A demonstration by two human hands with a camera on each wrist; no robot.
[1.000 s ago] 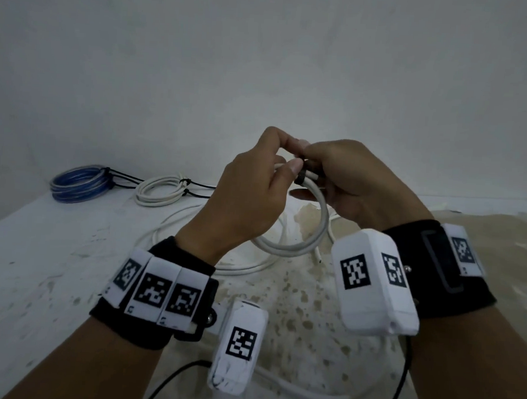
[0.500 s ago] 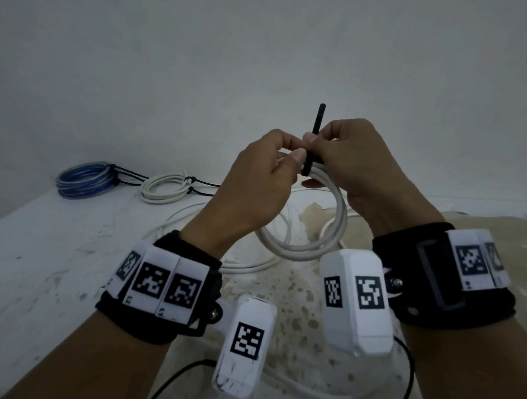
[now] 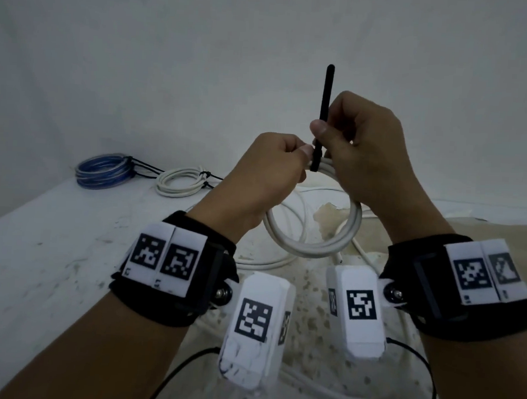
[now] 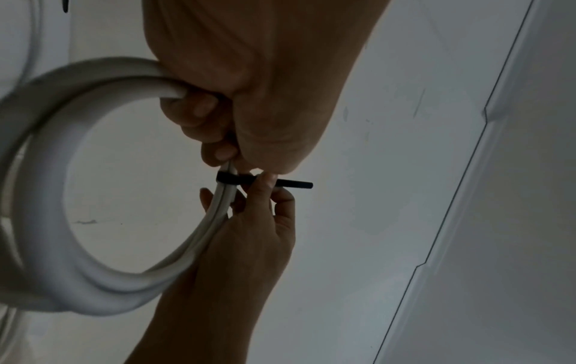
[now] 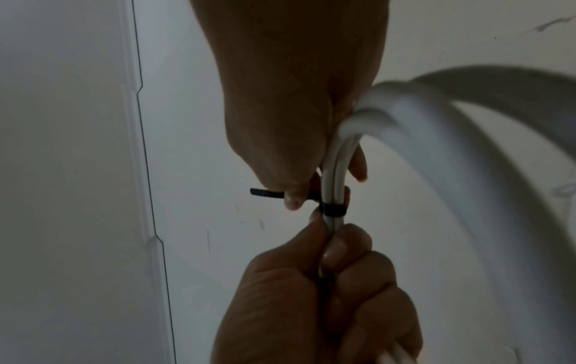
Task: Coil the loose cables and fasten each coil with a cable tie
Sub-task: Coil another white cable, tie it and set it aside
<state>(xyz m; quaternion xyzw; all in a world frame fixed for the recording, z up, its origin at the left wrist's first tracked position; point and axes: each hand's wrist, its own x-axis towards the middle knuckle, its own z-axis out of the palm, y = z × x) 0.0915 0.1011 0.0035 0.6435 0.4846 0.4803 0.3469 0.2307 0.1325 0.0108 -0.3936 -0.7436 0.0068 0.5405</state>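
**Tie drawn up around the white coil**

Above the table (image 3: 39,264), both hands hold the coil (image 3: 315,244) in the air, and the black tie (image 3: 325,105) now stands much further out of the right hand (image 3: 368,150) than it did half a second ago, when only a short stub showed; a second ago it barely showed at all. I judge that the tail is being pulled through its head, so the band is closing and this coil is nearly fastened.

Left hand (image 3: 266,175) is curled round the strands just beside the band, pinning them together. Right thumb and forefinger pinch the tail, while the other fingers hook the coil.

The tie is a thin, stiff, flat strip, matte black, wrapped snugly round two smooth, round, rubbery-looking white strands (the wrist views show it best). Two finished coils, blue (image 3: 102,171) and white (image 3: 180,182), lie at the table's far edge. More loose white cable (image 3: 268,262) lies below the hands on the stained, speckled top.
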